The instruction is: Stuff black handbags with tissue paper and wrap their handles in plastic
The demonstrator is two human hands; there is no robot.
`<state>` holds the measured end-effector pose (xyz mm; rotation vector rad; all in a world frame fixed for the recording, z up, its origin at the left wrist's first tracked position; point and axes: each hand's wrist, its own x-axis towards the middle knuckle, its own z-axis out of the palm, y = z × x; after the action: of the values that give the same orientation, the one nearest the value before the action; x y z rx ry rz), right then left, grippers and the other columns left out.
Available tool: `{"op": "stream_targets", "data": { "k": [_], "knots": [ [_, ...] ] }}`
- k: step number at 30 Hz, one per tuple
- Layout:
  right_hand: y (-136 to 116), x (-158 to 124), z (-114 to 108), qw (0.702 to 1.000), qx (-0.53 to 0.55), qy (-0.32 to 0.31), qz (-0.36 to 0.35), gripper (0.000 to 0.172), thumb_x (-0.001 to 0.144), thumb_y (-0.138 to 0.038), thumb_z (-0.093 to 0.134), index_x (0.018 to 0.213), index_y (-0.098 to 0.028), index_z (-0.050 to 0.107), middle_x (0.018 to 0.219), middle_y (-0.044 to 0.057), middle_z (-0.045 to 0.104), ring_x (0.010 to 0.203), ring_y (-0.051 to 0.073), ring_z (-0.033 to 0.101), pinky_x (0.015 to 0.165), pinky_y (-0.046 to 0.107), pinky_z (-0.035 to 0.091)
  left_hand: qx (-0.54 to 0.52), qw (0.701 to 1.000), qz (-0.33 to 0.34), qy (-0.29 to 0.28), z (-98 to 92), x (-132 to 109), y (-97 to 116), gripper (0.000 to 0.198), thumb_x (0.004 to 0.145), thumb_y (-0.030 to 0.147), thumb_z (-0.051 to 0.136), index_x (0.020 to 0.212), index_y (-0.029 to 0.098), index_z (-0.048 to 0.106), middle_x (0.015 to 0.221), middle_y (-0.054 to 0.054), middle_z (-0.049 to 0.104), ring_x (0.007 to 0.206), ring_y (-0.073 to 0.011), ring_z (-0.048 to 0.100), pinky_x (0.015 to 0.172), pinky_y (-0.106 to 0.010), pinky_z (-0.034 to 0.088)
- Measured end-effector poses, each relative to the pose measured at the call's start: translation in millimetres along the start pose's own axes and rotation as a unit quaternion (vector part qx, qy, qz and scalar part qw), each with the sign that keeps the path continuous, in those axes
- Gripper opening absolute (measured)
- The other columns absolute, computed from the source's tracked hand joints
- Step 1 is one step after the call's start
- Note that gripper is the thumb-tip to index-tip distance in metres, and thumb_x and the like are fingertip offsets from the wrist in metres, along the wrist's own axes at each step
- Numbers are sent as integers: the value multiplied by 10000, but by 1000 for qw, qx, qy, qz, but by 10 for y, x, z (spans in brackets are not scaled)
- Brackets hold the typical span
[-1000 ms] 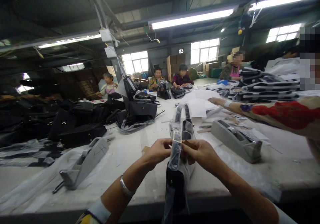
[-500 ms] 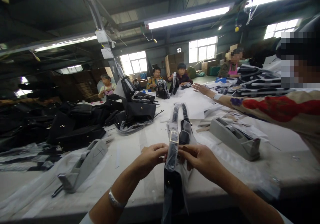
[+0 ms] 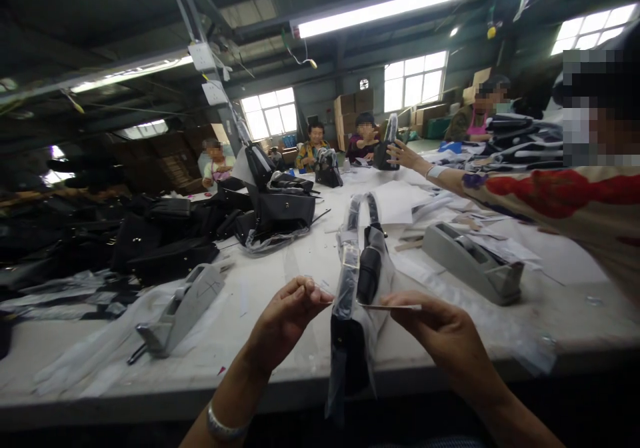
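Note:
A black handbag [image 3: 350, 341] wrapped in clear plastic hangs over the table's near edge, its strap [image 3: 361, 235] lying up the tabletop. My left hand [image 3: 287, 318] is pinched at the strap's left side. My right hand [image 3: 440, 331] pinches a thin strip of tape [image 3: 390, 307] that runs from the strap to my fingers. Both hands sit just above the table edge on either side of the bag.
Two grey tape dispensers [image 3: 183, 308] [image 3: 473, 265] flank me on the white table [image 3: 280, 281]. Black bags [image 3: 165, 235] pile at the left and middle. A co-worker's floral sleeve [image 3: 550, 201] reaches across from the right toward a bag [image 3: 386, 148]. Other people sit at the far end.
My hands have spread apart: the right hand moved right, drawing a strip of tape out from the strap. The co-worker's arm reached farther toward the table's far end.

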<state>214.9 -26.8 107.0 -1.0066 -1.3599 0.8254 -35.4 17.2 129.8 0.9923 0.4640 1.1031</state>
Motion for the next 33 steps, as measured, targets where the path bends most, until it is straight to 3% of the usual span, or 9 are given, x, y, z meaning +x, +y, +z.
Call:
{"op": "stream_targets", "data": {
  "k": [4, 8, 10, 13, 15, 19, 24, 28, 33],
  "knots": [
    [-82, 83, 208, 993, 100, -35, -57, 172, 887, -369, 676, 847, -206, 713, 948, 60, 755, 933, 209, 711, 876, 327, 586, 90, 994, 27, 50, 107, 65, -52, 278, 763, 274, 819, 1003, 155, 747, 776, -20, 676, 704, -108, 604, 776, -256, 494],
    [-211, 219, 363, 989, 96, -91, -72, 162, 929, -340, 610, 984, -203, 677, 912, 54, 727, 835, 189, 714, 816, 326, 600, 221, 971, 54, 68, 214, 108, -20, 355, 802, 410, 775, 1057, 164, 761, 573, 10, 612, 550, -89, 492, 539, -214, 373],
    [-275, 270, 380, 991, 59, -100, -64, 256, 925, -320, 605, 1159, -221, 636, 967, 53, 727, 840, 191, 721, 804, 330, 605, 267, 959, 74, 63, 281, 101, 35, 323, 798, 400, 779, 1018, 164, 774, 667, -19, 681, 625, -119, 552, 586, -230, 415],
    [-361, 329, 358, 992, -7, -113, -63, 528, 907, -279, 618, 1416, -275, 475, 953, 21, 726, 793, 175, 719, 773, 319, 603, 282, 955, 87, 39, 394, 68, 118, 287, 799, 357, 780, 1005, 156, 777, 922, -70, 753, 894, -213, 650, 820, -297, 497],
    [-407, 363, 345, 987, -36, -133, -82, 613, 908, -262, 615, 1481, -299, 399, 899, -4, 725, 738, 156, 709, 757, 302, 592, 271, 959, 80, 30, 462, 53, 154, 310, 796, 329, 782, 1048, 150, 761, 983, -83, 758, 997, -259, 660, 905, -344, 503],
    [-449, 408, 365, 974, -129, -144, -121, 651, 902, -256, 620, 1502, -328, 378, 850, -24, 733, 673, 130, 680, 724, 265, 554, 306, 948, 84, 36, 554, 56, 193, 296, 796, 289, 778, 1060, 162, 740, 985, -81, 755, 974, -267, 687, 881, -361, 539],
    [-433, 374, 377, 967, -148, -151, -144, 708, 826, -134, 603, 1489, -296, 414, 888, -30, 740, 702, 118, 665, 759, 249, 550, 499, 847, 183, 23, 619, 3, 273, 282, 832, 155, 712, 1103, 229, 729, 1059, -50, 715, 998, -211, 666, 887, -300, 526],
    [-374, 307, 314, 971, -114, -163, -132, 637, 889, -189, 598, 1489, -298, 418, 1133, 20, 732, 994, 178, 692, 944, 331, 546, 584, 767, 262, 55, 611, -145, 307, 292, 869, 152, 685, 1137, 263, 703, 952, -7, 701, 858, -138, 661, 787, -234, 528],
    [-200, 273, 295, 957, -139, -163, -198, 546, 951, -126, 467, 1467, -307, 457, 1446, 42, 547, 1339, 207, 502, 1142, 422, 407, 631, 674, 364, 125, 595, -368, 286, 360, 844, 130, 716, 1180, 247, 662, 861, 23, 688, 754, -104, 653, 743, -215, 545]
  ]
}}
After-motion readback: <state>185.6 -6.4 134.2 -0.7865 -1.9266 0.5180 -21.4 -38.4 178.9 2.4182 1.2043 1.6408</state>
